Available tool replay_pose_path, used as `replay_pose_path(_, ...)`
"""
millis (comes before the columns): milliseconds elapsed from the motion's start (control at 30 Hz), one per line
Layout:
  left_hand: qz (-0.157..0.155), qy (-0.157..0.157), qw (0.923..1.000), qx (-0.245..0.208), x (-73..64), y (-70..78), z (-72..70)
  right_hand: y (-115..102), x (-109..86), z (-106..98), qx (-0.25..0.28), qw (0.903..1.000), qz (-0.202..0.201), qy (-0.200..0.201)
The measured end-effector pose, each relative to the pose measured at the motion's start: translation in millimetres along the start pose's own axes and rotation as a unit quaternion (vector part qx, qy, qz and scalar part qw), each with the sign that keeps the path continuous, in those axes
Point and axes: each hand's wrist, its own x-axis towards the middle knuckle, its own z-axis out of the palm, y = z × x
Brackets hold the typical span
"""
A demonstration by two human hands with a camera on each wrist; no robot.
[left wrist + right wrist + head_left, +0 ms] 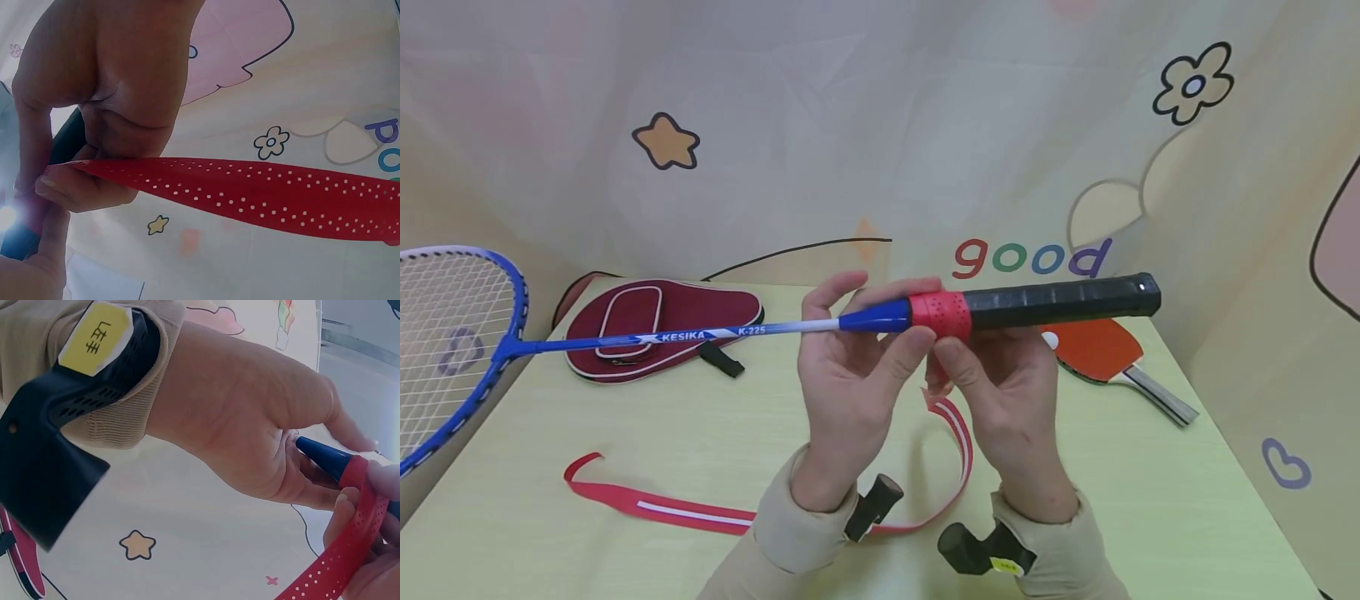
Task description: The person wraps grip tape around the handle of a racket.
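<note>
A blue-and-white badminton racket (1052, 302) with a black handle is held level above the table. Red perforated overgrip tape (940, 315) wraps the handle's end beside the blue cone. My left hand (850, 392) holds the racket there, thumb in front and fingers behind. With thumb and fingers, my right hand (1011, 400) pinches the tape just under the handle. The left wrist view shows this right hand (125, 81) and the tape stretching away from it. In the right wrist view, the left hand (244, 425) is around the blue cone (322, 457); its farther fingers are partly hidden.
The tape's loose length, a red strip with white backing (692, 514), curves across the table (647, 425). A maroon racket case (700, 308) lies at back left. An orange table tennis paddle (1097, 346) and white ball (1050, 340) are at right.
</note>
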Motion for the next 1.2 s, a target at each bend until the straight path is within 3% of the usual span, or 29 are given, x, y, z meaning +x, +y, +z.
replay_pose_path(167, -0.007, -0.003, 0.9999, -0.014, 0.2, 0.7, -0.6, 0.1, -1.5, -1.9, -0.019, 0.9996, 0.019, -0.004)
replay_pose_path(400, -0.003, 0.015, 0.9999, -0.001, 1.2, 2.1, -2.8, 3.5, 1.2, 0.5, 0.001, 0.9992, -0.020, -0.035)
replay_pose_path(533, -0.002, 0.017, 0.9998, -0.001, 1.4, 1.2, -3.6, 4.3, 2.2, 1.9, 0.004, 0.9991, -0.029, -0.030)
replay_pose_path(767, 0.006, 0.017, 0.9998, 0.009, 1.3, 1.2, -3.1, 7.1, 0.5, 0.7, -0.028, 0.9995, -0.007, -0.012)
replay_pose_path(1200, 0.014, 0.029, 0.9992, 0.021, 1.7, 2.3, -3.9, 10.7, -1.1, 2.4, -0.025, 0.9996, -0.002, -0.011)
